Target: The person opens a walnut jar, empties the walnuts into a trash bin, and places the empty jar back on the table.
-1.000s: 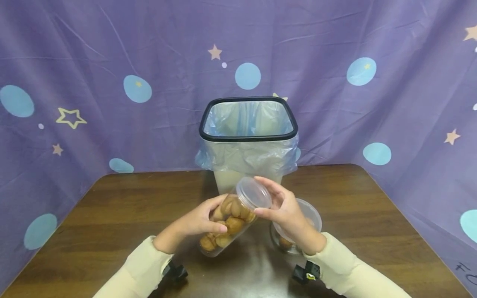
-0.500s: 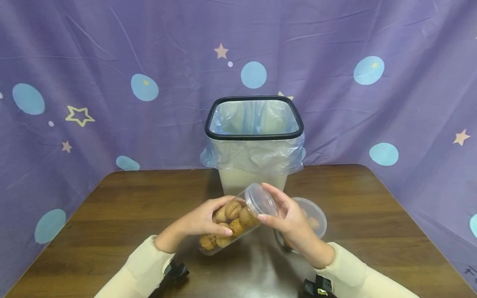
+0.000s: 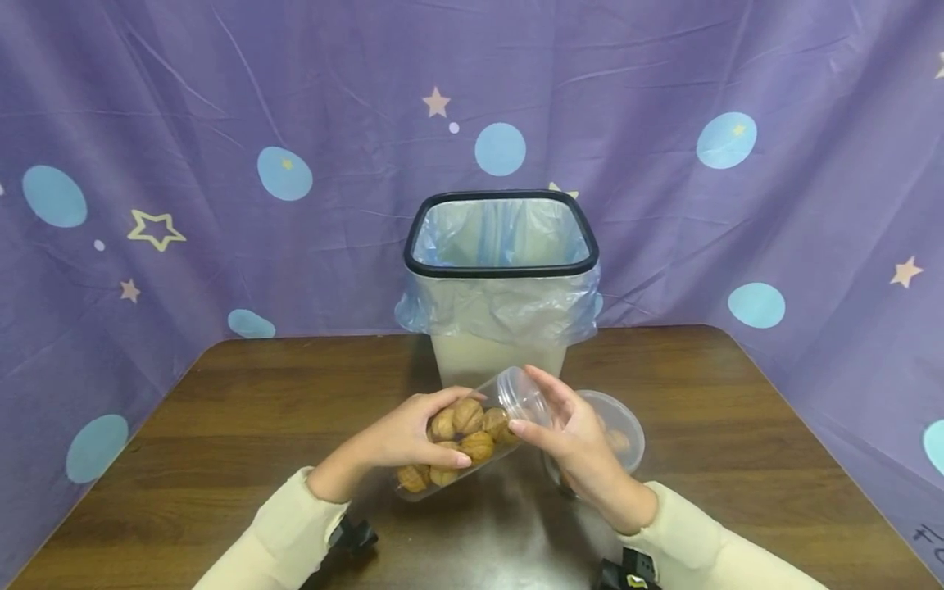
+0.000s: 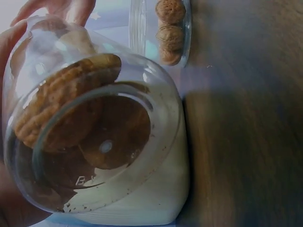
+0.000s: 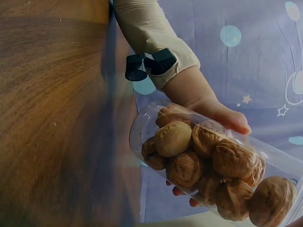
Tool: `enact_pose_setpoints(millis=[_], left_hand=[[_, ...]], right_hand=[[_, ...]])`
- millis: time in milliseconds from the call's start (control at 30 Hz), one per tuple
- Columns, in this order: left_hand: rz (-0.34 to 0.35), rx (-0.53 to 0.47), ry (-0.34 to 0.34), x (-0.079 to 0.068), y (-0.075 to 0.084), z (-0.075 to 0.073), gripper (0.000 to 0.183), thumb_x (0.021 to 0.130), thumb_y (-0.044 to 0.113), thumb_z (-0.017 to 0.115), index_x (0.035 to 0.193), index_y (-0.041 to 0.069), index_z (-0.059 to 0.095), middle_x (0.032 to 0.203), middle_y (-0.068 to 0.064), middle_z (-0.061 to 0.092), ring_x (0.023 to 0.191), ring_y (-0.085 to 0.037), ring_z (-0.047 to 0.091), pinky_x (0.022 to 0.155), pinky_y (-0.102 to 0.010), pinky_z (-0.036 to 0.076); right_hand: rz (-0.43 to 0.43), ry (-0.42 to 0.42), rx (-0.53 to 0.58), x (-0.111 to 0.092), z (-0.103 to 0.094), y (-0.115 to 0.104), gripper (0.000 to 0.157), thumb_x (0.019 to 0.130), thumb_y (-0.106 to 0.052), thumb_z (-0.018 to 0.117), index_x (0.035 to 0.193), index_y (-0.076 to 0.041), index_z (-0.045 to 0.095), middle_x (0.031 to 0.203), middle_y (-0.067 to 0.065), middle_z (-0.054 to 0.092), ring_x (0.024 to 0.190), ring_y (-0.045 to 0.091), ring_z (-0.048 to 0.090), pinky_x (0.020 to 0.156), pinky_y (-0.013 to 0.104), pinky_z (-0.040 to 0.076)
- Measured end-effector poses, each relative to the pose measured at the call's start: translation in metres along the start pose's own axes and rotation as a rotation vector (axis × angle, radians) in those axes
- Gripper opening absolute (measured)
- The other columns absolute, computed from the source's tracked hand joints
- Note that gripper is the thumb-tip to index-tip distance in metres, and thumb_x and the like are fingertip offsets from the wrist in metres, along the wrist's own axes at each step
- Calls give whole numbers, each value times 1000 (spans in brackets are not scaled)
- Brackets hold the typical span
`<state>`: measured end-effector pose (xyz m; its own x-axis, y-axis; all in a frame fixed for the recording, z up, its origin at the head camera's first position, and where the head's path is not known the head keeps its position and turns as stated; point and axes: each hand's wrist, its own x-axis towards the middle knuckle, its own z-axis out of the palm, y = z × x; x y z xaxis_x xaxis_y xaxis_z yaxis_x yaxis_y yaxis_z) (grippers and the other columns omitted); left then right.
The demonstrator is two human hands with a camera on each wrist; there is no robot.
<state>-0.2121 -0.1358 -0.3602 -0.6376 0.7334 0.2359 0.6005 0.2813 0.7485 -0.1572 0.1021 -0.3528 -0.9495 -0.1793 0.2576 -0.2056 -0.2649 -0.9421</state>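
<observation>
A clear plastic jar (image 3: pixel 492 395) of walnuts (image 5: pixel 234 158) is held tilted above the table, its lidded end up and to the right. My left hand (image 3: pixel 404 434) grips the jar's body, with the thumb across the near side. At the translucent screw lid (image 3: pixel 525 395), my right hand (image 3: pixel 581 442) holds the rim between thumb and fingers. The left wrist view looks at the round jar base (image 4: pixel 102 194) from close by. Behind my right hand, a second jar (image 3: pixel 627 426) with walnuts in it stands on the table, partly hidden.
A pale bin (image 3: pixel 501 356) with a black rim (image 3: pixel 501 271) and a bluish plastic liner (image 3: pixel 509 307) stands just beyond the jar. The brown wooden table (image 3: pixel 295 410) ends at a purple patterned curtain (image 3: pixel 354 270). Dark wrist cameras (image 3: pixel 354 537) hang beneath the cuffs.
The jar's lidded end has dropped a little and swung right, so the jar lies flatter. Both hands keep their hold on jar and lid. The head view has shifted slightly.
</observation>
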Motion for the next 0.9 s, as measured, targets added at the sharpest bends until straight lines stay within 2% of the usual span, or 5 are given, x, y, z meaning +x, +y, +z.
enact_pose_setpoints(millis=[133,300,500,700,900], left_hand=[[-28,30,11,-1,1,1,63,75,31,78,130,19,51,96,5,66,83,-10,63,74,-29,54],[-43,41,8,-2,2,2,63,75,33,78,130,20,51,95,5,67,82,-9,64,73,-28,54],[-37,34,2,-1,4,0,65,74,33,79,131,21,50,94,8,67,82,-9,64,73,-29,54],[-12,37,-12,-1,6,-1,68,74,32,79,132,15,49,97,7,66,84,-9,63,74,-29,54],[-15,37,-16,-1,6,-1,69,73,32,79,132,15,49,97,7,66,84,-9,64,74,-29,54]], right_hand=[[28,10,8,2,0,2,75,73,5,69,138,11,33,146,26,33,133,33,32,100,19,38],[32,26,4,3,1,3,75,72,5,70,138,8,35,145,24,36,128,24,41,100,20,40],[-4,48,-6,2,2,4,74,70,7,70,137,9,39,141,25,40,118,11,51,97,21,42],[-60,45,-32,0,2,4,73,69,7,72,135,10,41,140,25,42,120,9,49,99,19,40],[-53,44,-17,1,2,4,74,68,8,72,135,11,40,139,26,43,118,10,51,98,21,42]])
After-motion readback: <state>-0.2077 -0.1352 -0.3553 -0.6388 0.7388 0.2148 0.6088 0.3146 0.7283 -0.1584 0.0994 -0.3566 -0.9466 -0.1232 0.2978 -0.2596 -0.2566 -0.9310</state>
